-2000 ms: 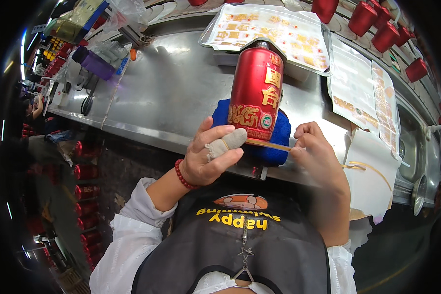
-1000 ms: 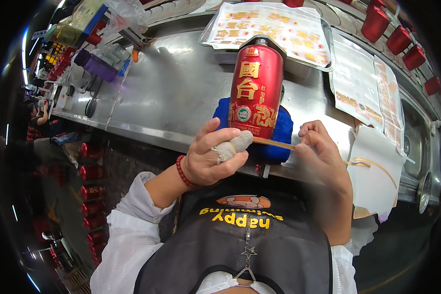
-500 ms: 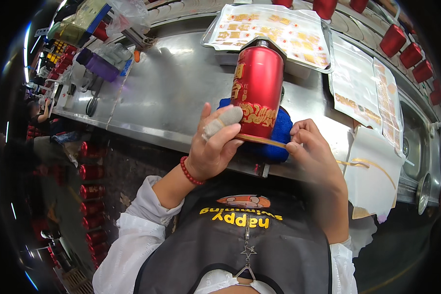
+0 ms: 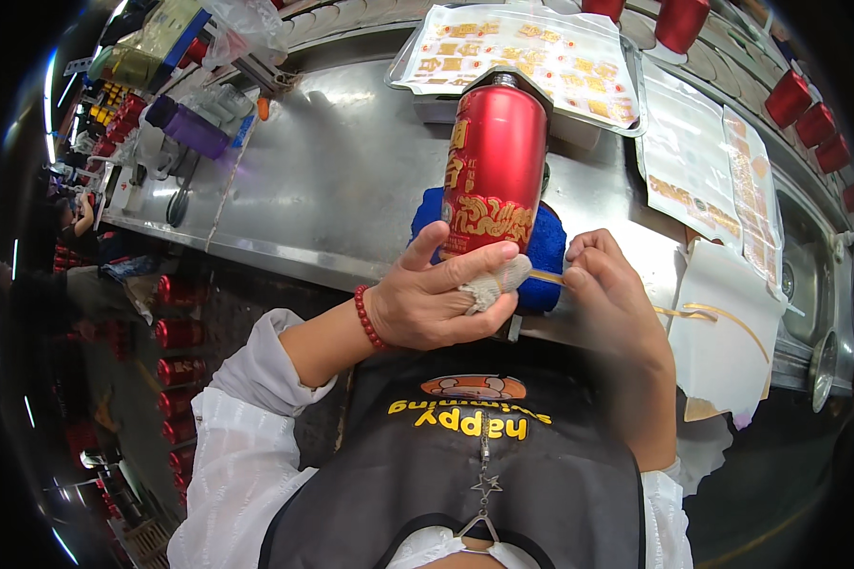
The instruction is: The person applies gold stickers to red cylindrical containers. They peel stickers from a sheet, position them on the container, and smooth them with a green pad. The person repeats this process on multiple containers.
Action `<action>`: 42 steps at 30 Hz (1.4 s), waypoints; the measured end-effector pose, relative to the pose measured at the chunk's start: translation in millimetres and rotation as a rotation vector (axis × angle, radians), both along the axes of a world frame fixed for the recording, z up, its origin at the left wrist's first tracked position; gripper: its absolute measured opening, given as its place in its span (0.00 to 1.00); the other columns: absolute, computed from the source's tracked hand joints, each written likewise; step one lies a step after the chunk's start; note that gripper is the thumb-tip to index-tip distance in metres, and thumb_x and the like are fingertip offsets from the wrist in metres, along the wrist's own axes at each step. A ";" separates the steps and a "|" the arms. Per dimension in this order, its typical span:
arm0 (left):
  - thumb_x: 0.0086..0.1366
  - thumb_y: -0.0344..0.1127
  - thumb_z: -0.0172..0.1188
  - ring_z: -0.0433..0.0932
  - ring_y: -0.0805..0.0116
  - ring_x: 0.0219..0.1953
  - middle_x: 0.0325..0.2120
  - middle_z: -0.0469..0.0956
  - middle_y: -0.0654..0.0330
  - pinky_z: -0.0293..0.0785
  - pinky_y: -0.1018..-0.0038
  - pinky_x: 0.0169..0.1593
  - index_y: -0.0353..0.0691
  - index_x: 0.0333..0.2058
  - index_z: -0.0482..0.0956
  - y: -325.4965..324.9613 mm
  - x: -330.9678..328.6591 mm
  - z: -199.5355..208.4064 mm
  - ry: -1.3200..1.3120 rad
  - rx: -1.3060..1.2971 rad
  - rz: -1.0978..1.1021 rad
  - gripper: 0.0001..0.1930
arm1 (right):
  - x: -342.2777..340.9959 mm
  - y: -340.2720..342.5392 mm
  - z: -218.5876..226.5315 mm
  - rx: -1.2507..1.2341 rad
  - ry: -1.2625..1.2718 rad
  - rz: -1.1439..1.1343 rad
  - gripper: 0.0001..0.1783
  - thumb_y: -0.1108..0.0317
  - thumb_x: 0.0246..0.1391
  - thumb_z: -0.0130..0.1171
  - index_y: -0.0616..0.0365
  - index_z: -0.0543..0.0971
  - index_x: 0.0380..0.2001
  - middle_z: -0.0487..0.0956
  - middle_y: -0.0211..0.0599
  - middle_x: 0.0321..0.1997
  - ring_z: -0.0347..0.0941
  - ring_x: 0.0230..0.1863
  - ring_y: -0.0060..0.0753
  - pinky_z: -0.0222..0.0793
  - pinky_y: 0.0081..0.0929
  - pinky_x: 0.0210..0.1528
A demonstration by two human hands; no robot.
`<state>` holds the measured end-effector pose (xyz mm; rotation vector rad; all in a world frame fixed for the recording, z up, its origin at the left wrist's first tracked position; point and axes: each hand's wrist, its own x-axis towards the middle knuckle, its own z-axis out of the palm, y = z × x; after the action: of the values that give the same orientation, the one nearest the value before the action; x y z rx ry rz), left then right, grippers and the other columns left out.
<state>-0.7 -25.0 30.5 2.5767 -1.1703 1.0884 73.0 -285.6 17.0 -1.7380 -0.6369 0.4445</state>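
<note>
A red bottle [image 4: 498, 166] with gold decoration lies on a blue cloth [image 4: 544, 245], its neck pointing away from me. My left hand [image 4: 436, 294] is at the bottle's base, fingers stretched out and apart; one finger wears a pale cloth wrap [image 4: 496, 283]. That wrapped finger presses against the base edge, where a narrow gold strip [image 4: 547, 277] runs. The free end of the strip is pinched between thumb and fingers of my right hand [image 4: 612, 289], to the right of the bottle. My left hand hides the part of the strip along the base.
Behind the bottle, a tray [image 4: 641, 90] bears a sheet of gold decals [image 4: 531, 57]. More decal sheets [image 4: 702, 180] and a white paper [image 4: 721, 332] with gold strips are at right, near a metal sink [image 4: 811, 275]. A purple bottle [image 4: 190, 128] stands far left. Red bottles line the far side.
My left hand has moved right across the bottle's base, its wrapped finger now near the right edge. The right hand still holds the strip's end. Red bottles at the far right have shifted.
</note>
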 end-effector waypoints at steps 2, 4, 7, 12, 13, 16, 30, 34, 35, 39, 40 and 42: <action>0.64 0.33 0.63 0.79 0.59 0.59 0.46 0.83 0.61 0.35 0.48 0.77 0.53 0.45 0.78 -5.1 3.1 4.2 0.074 -0.005 0.086 0.11 | 0.3 0.0 -5.4 0.002 -0.021 0.003 0.14 0.64 0.66 0.59 0.63 0.74 0.30 0.70 0.39 0.42 0.67 0.46 0.37 0.65 0.30 0.50; 0.65 0.33 0.66 0.76 0.53 0.61 0.51 0.80 0.55 0.38 0.46 0.76 0.49 0.57 0.72 -5.9 8.7 -4.2 0.131 -0.210 0.151 0.22 | 0.9 1.7 -3.8 0.001 -0.047 0.008 0.14 0.64 0.65 0.59 0.63 0.74 0.30 0.70 0.40 0.41 0.67 0.46 0.38 0.65 0.31 0.50; 0.62 0.30 0.68 0.74 0.51 0.63 0.50 0.81 0.52 0.43 0.45 0.75 0.46 0.59 0.68 4.6 -1.8 -10.1 0.205 -0.360 0.135 0.28 | 0.9 8.6 4.8 0.006 -0.080 0.016 0.14 0.63 0.65 0.59 0.63 0.74 0.30 0.70 0.40 0.40 0.67 0.47 0.40 0.65 0.32 0.51; 0.60 0.27 0.68 0.77 0.58 0.57 0.48 0.81 0.56 0.44 0.47 0.76 0.48 0.50 0.78 10.0 -22.4 -17.1 0.110 -0.368 0.158 0.19 | 2.6 7.6 5.1 -0.083 -0.092 0.035 0.12 0.68 0.65 0.54 0.62 0.70 0.27 0.65 0.34 0.46 0.64 0.45 0.26 0.64 0.23 0.51; 0.60 0.27 0.68 0.77 0.60 0.57 0.48 0.82 0.57 0.43 0.48 0.76 0.49 0.48 0.79 11.4 -24.4 -18.0 0.082 -0.310 0.151 0.18 | 2.8 7.7 4.4 -0.058 -0.091 0.021 0.13 0.66 0.66 0.55 0.62 0.72 0.28 0.67 0.36 0.44 0.64 0.46 0.31 0.64 0.26 0.51; 0.58 0.30 0.68 0.77 0.69 0.57 0.44 0.83 0.63 0.40 0.51 0.78 0.55 0.39 0.82 11.5 -25.8 -14.5 0.026 -0.173 0.156 0.12 | 0.7 8.3 -1.8 0.002 -0.060 -0.008 0.15 0.62 0.67 0.56 0.63 0.75 0.30 0.70 0.40 0.40 0.66 0.47 0.41 0.65 0.33 0.52; 0.64 0.39 0.68 0.70 0.45 0.65 0.58 0.75 0.45 0.37 0.47 0.75 0.41 0.63 0.64 4.1 0.6 -6.3 0.259 -0.354 0.140 0.32 | -0.6 12.8 8.7 0.004 -0.119 0.003 0.13 0.65 0.59 0.65 0.62 0.74 0.30 0.70 0.39 0.43 0.68 0.47 0.37 0.66 0.30 0.50; 0.66 0.46 0.66 0.63 0.47 0.69 0.62 0.70 0.46 0.36 0.48 0.75 0.38 0.67 0.62 3.1 -1.5 3.3 0.385 -0.445 0.201 0.36 | -3.7 9.5 18.7 0.082 -0.031 0.005 0.11 0.68 0.60 0.64 0.62 0.74 0.31 0.70 0.38 0.43 0.68 0.45 0.33 0.67 0.28 0.47; 0.67 0.48 0.64 0.61 0.48 0.70 0.63 0.68 0.45 0.35 0.49 0.75 0.37 0.68 0.61 4.9 -3.7 4.7 0.414 -0.450 0.219 0.37 | -4.5 10.6 27.4 0.116 -0.058 0.014 0.11 0.68 0.60 0.64 0.62 0.74 0.31 0.69 0.38 0.43 0.68 0.44 0.33 0.67 0.27 0.46; 0.70 0.48 0.60 0.61 0.52 0.70 0.65 0.65 0.45 0.40 0.54 0.75 0.32 0.69 0.58 11.4 -2.9 -4.4 0.645 -0.693 0.193 0.37 | -5.1 10.8 54.6 0.159 -0.130 0.013 0.11 0.69 0.60 0.64 0.62 0.74 0.30 0.69 0.38 0.44 0.68 0.45 0.33 0.66 0.27 0.48; 0.70 0.48 0.60 0.62 0.49 0.69 0.64 0.66 0.45 0.38 0.53 0.75 0.33 0.68 0.59 4.7 -1.6 -4.3 0.676 -0.787 0.185 0.36 | -3.9 9.5 49.1 0.153 -0.140 0.002 0.11 0.69 0.60 0.64 0.62 0.74 0.29 0.69 0.39 0.43 0.68 0.46 0.34 0.66 0.27 0.49; 0.70 0.48 0.59 0.62 0.47 0.68 0.63 0.67 0.45 0.36 0.51 0.75 0.34 0.67 0.61 -2.3 0.3 -4.7 0.697 -0.879 0.189 0.35 | -2.9 8.4 38.8 0.118 -0.143 -0.026 0.11 0.69 0.60 0.64 0.62 0.74 0.29 0.69 0.39 0.43 0.68 0.47 0.35 0.66 0.29 0.51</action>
<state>-0.4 -27.3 25.8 2.0485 -0.1984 0.4544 70.1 -277.2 55.8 -1.6732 -0.7276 0.2611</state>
